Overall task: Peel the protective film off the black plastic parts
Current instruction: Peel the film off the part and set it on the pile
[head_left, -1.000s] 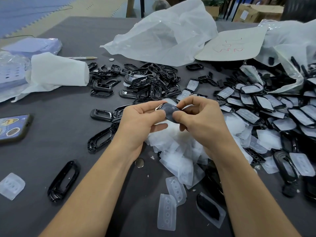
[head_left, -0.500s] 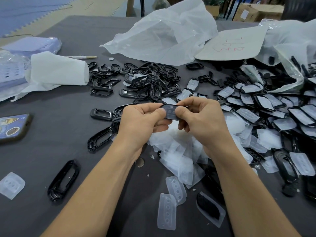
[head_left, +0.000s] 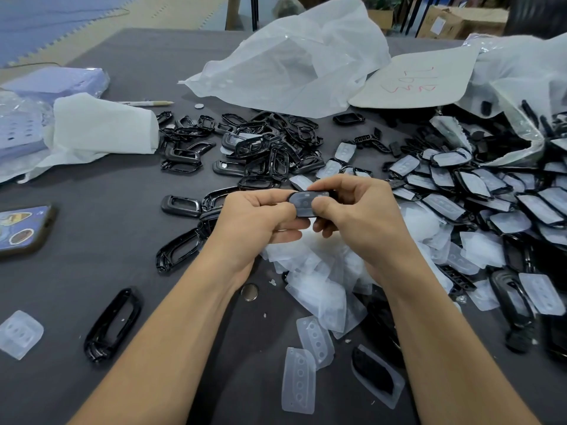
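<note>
I hold one part (head_left: 302,203) up over the table (head_left: 101,246), between both hands, above the heap of stripped film (head_left: 319,271). My left hand (head_left: 254,222) pinches its left end between thumb and forefinger. My right hand (head_left: 362,216) pinches the right end, thumb pad flat on the face. In the last second I have turned the part from tilted toward me to lying more level, and my right thumb has slid from the lower edge up onto the face. The film looks to be still on, a greyish sheen with round holes, and I can make out no lifted corner. So I judge I am still feeling for an edge, the peel not yet begun. Filmed parts (head_left: 460,185) wait at my right, and bare frames (head_left: 270,148) lie beyond
</note>
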The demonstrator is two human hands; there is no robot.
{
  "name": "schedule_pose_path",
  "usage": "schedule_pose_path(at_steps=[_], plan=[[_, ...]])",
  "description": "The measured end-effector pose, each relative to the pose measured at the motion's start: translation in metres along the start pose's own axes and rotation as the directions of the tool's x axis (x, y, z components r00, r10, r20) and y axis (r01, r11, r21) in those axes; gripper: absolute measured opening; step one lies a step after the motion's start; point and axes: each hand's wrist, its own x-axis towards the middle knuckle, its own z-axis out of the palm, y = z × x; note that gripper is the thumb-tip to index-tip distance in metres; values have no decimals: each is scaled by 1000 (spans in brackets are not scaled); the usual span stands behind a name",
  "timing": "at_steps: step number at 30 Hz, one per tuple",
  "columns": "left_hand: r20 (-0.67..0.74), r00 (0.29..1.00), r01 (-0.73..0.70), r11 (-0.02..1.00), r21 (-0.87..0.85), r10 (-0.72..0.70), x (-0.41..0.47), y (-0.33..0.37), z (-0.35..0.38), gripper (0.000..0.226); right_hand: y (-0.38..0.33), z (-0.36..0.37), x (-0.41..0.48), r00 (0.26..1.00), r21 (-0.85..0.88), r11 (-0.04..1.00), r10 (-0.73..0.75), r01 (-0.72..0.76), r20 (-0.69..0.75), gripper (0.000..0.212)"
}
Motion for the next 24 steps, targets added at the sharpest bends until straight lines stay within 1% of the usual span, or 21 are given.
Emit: schedule_pose_path(at_steps=[2, 5, 9, 12, 17, 20, 24], plan=[[0, 1000, -13, 1000, 14, 13, 0, 0, -1, 21, -1, 0, 0, 1000, 11, 1000, 2, -2, 2, 19], [-38, 999, -29, 999, 31, 31, -1, 1, -2, 18, -1, 0, 0, 1000, 38, 999, 13, -13, 21, 20], [-101, 994, -31, 999, -17, 30, 0, 2, -1, 15, -2, 3, 0, 999, 133, 990, 35, -38, 21, 24], [-130, 990, -54, 998, -43, 48, 0, 2, 2, 20, -3, 5, 0, 999, 174, 984, 38, -35, -16, 29], [-130, 987, -94, 995, 42, 99, -1, 1, 4, 27, 0, 9, 0, 998, 107, 994, 9, -2, -68, 34], [-150, 979, -124, 989, 85, 136, -1, 1, 3, 19, 3, 9, 1, 995, 45, 999, -17, 21, -96, 31], [-201, 967, -135, 985, 111, 155, 2, -1, 4, 24, 4, 10, 1, 996, 24, 999, -43, 45, -80, 23]])
